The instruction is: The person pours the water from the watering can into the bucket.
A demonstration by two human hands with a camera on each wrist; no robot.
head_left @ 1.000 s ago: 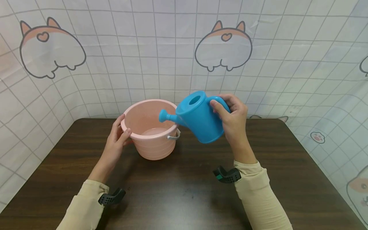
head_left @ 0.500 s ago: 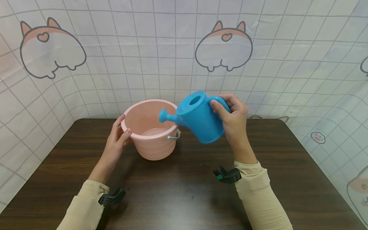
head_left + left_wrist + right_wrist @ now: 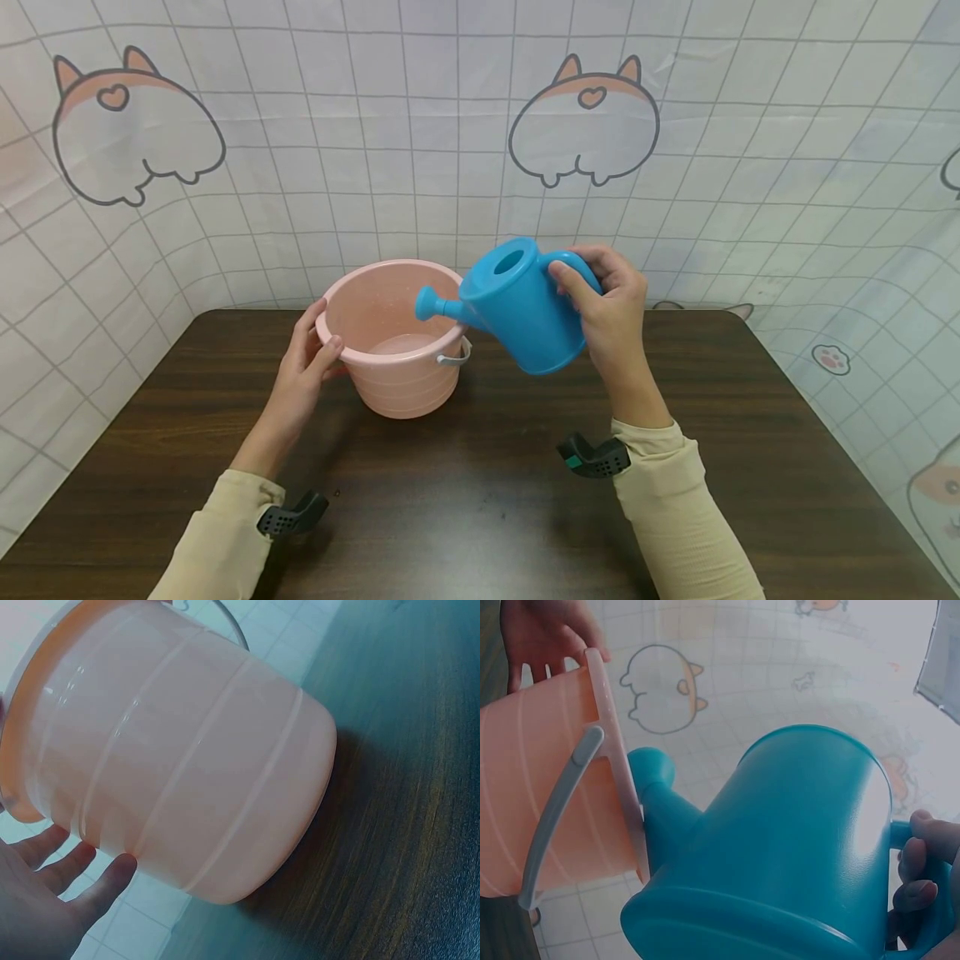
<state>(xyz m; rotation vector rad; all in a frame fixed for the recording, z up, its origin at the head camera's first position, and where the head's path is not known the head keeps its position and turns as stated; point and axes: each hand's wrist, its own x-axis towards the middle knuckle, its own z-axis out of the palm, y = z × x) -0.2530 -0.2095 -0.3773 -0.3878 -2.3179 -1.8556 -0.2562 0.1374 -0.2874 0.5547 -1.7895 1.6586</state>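
My left hand (image 3: pixel 298 354) holds the pink bucket (image 3: pixel 405 387) at its left rim. In the left wrist view the fingertips (image 3: pixel 120 870) lie against its ribbed outer wall, and its base meets the table. My right hand (image 3: pixel 611 308) grips the handle of a blue watering can (image 3: pixel 525 312), with fingers and thumb curled round it. The can hangs above the table, tilted left, its spout (image 3: pixel 442 307) reaching over the bucket's right rim. No stream shows from the spout. A lighter round patch is visible on the bucket's bottom.
A dark wood-grain table (image 3: pixel 465 517) lies under both arms. Behind it and at both sides hangs a white grid-patterned cloth (image 3: pixel 390 125) with cartoon corgi prints. The bucket's grey bail handle (image 3: pixel 562 810) droops on its right side.
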